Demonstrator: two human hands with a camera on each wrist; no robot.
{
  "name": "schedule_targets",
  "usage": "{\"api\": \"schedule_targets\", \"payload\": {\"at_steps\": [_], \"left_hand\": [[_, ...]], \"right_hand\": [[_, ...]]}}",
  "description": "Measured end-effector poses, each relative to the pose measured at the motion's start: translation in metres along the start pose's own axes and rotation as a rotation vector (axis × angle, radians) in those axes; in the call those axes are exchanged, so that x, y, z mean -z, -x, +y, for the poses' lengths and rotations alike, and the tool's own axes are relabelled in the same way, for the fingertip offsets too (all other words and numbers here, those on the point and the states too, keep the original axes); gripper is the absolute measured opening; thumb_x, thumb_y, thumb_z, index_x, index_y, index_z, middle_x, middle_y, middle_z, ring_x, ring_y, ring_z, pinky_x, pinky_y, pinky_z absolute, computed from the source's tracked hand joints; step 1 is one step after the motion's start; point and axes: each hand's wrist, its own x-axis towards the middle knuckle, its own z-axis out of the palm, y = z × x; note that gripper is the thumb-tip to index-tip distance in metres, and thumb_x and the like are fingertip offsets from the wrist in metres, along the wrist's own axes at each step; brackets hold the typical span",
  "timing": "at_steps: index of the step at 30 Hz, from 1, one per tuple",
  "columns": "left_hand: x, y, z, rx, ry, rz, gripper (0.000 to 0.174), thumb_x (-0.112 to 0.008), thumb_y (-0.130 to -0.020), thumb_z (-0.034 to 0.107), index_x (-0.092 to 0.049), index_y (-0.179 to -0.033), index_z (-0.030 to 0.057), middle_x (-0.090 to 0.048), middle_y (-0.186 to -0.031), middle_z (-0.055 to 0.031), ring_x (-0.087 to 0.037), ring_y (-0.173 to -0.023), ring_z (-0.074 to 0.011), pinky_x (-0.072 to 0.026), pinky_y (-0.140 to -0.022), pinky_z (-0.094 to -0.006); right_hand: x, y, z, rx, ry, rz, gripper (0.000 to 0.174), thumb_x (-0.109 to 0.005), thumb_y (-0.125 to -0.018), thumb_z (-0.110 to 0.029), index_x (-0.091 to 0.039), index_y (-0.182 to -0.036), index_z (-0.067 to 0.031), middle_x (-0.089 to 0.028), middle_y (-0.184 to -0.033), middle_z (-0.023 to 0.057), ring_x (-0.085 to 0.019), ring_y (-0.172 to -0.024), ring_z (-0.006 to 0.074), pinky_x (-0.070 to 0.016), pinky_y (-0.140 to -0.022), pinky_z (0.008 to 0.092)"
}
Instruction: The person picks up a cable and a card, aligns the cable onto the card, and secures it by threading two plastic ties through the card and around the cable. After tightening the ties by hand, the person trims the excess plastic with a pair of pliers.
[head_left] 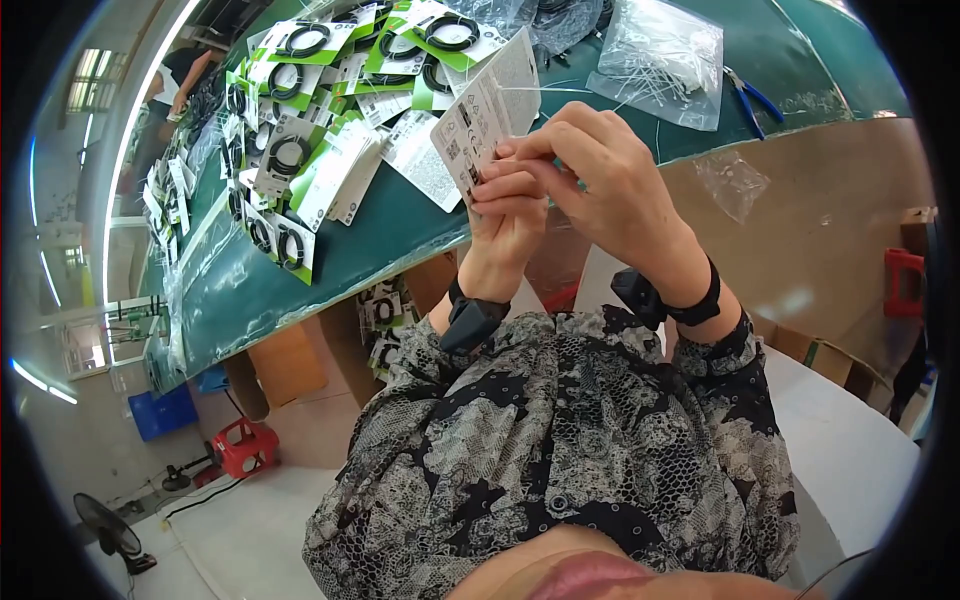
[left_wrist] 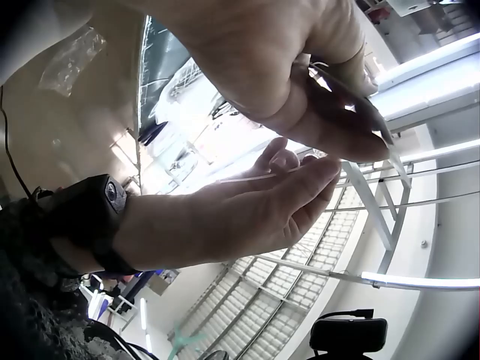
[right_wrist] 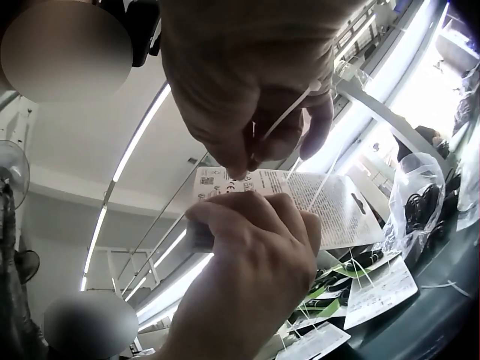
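Both hands are raised over the table edge. My left hand (head_left: pixel 505 200) grips the lower end of a white printed packaging card (head_left: pixel 490 112), fingers curled round it; the right wrist view shows that hand (right_wrist: pixel 251 251) in front of the card (right_wrist: pixel 315 196). My right hand (head_left: pixel 560 150) is against the card's right side and pinches a thin white plastic tie (right_wrist: pixel 289 112) between thumb and fingers. The tie runs down to the card. In the left wrist view my left hand (left_wrist: pixel 300 82) is on top and my right hand (left_wrist: pixel 247 217) is below it.
On the green table (head_left: pixel 760 50) lie several green and white cards with black cable coils (head_left: pixel 300 130). At the back right are a clear bag of white ties (head_left: pixel 665 60) and blue-handled pliers (head_left: pixel 750 97). Cardboard boxes (head_left: pixel 830 360) and a red crate (head_left: pixel 245 447) stand on the floor.
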Motion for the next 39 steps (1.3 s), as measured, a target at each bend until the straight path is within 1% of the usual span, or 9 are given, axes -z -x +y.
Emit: {"api": "schedule_targets", "payload": {"at_steps": [20, 24, 27, 28, 30, 31, 32, 34, 39], "left_hand": [[0.003, 0.007, -0.002, -0.011, -0.046, -0.009, 0.006, -0.049, -0.090, 0.001, -0.047, -0.092, -0.0033, -0.054, -0.074, -0.0118, -0.058, -0.059, -0.0164, -0.0511, -0.041, -0.0200], [0.009, 0.010, 0.006, 0.007, -0.157, -0.029, 0.012, -0.051, -0.091, 0.006, -0.049, -0.098, -0.0033, -0.055, -0.078, -0.0106, -0.058, -0.065, -0.0147, -0.0549, -0.051, -0.0231], [0.009, 0.009, 0.013, -0.031, -0.574, -0.007, 0.024, -0.053, -0.093, 0.014, -0.049, -0.109, -0.0024, -0.059, -0.093, -0.0103, -0.061, -0.081, -0.0155, -0.0565, -0.065, -0.0284], [0.007, 0.009, 0.014, -0.035, -0.567, -0.020, 0.024, -0.053, -0.093, 0.014, -0.049, -0.109, -0.0024, -0.059, -0.093, -0.0103, -0.061, -0.081, -0.0155, -0.0565, -0.065, -0.0284], [-0.002, 0.011, 0.016, -0.062, -0.810, 0.169, 0.030, -0.053, -0.093, 0.019, -0.047, -0.116, -0.0008, -0.059, -0.103, -0.0097, -0.060, -0.094, -0.0174, -0.0554, -0.075, -0.0333], [-0.005, 0.011, 0.016, -0.078, -0.927, 0.265, 0.034, -0.053, -0.093, 0.021, -0.047, -0.119, 0.0000, -0.059, -0.109, -0.0094, -0.059, -0.101, -0.0184, -0.0549, -0.080, -0.0358], [-0.009, 0.010, 0.014, -0.084, -0.915, 0.250, 0.034, -0.053, -0.093, 0.021, -0.047, -0.119, 0.0000, -0.059, -0.109, -0.0094, -0.059, -0.101, -0.0184, -0.0549, -0.080, -0.0358], [-0.017, 0.004, 0.005, -0.160, -1.123, 0.343, 0.033, -0.052, -0.094, 0.019, -0.046, -0.120, 0.0006, -0.057, -0.114, -0.0101, -0.059, -0.104, -0.0203, -0.0545, -0.083, -0.0363], [-0.018, 0.006, 0.005, -0.242, -1.397, 0.516, 0.031, -0.054, -0.092, 0.014, -0.047, -0.119, 0.0017, -0.057, -0.115, -0.0093, -0.060, -0.103, -0.0205, -0.0526, -0.089, -0.0368]], "right_hand": [[-0.007, -0.001, 0.002, 0.031, 0.036, -0.023, 0.008, -0.064, -0.076, -0.004, -0.062, -0.083, -0.0064, -0.057, -0.079, 0.0039, -0.057, -0.072, 0.0224, -0.0430, -0.069, 0.0309], [-0.010, 0.000, 0.001, 0.004, -0.024, -0.019, 0.009, -0.064, -0.075, -0.002, -0.061, -0.083, -0.0058, -0.057, -0.079, 0.0058, -0.057, -0.073, 0.0235, -0.0441, -0.070, 0.0299], [-0.010, 0.004, 0.000, -0.049, -0.104, -0.027, 0.014, -0.063, -0.075, 0.001, -0.060, -0.087, -0.0056, -0.057, -0.079, 0.0080, -0.058, -0.074, 0.0233, -0.0449, -0.071, 0.0282], [-0.006, 0.007, 0.000, -0.125, -0.178, -0.029, 0.017, -0.062, -0.076, 0.003, -0.059, -0.090, -0.0053, -0.057, -0.080, 0.0074, -0.058, -0.075, 0.0208, -0.0449, -0.073, 0.0271], [-0.001, 0.012, 0.001, -0.276, -0.322, -0.037, 0.023, -0.060, -0.077, 0.007, -0.057, -0.096, -0.0048, -0.058, -0.082, 0.0064, -0.059, -0.078, 0.0159, -0.0451, -0.075, 0.0249], [-0.002, 0.014, 0.004, -0.271, -0.312, -0.054, 0.023, -0.060, -0.077, 0.007, -0.057, -0.096, -0.0048, -0.058, -0.082, 0.0064, -0.059, -0.078, 0.0159, -0.0451, -0.075, 0.0249], [-0.005, 0.018, 0.009, -0.318, -0.326, 0.001, 0.024, -0.059, -0.078, 0.008, -0.055, -0.098, -0.0043, -0.058, -0.084, 0.0048, -0.058, -0.080, 0.0133, -0.0448, -0.076, 0.0242], [-0.009, 0.028, 0.022, -0.415, -0.345, 0.119, 0.025, -0.057, -0.080, 0.009, -0.052, -0.102, -0.0033, -0.058, -0.088, 0.0017, -0.056, -0.085, 0.0082, -0.0442, -0.077, 0.0228], [-0.007, 0.048, 0.046, -0.388, -0.561, 0.108, 0.022, -0.054, -0.084, 0.008, -0.051, -0.103, -0.0023, -0.056, -0.093, -0.0015, -0.053, -0.088, 0.0060, -0.0442, -0.078, 0.0219]]}}
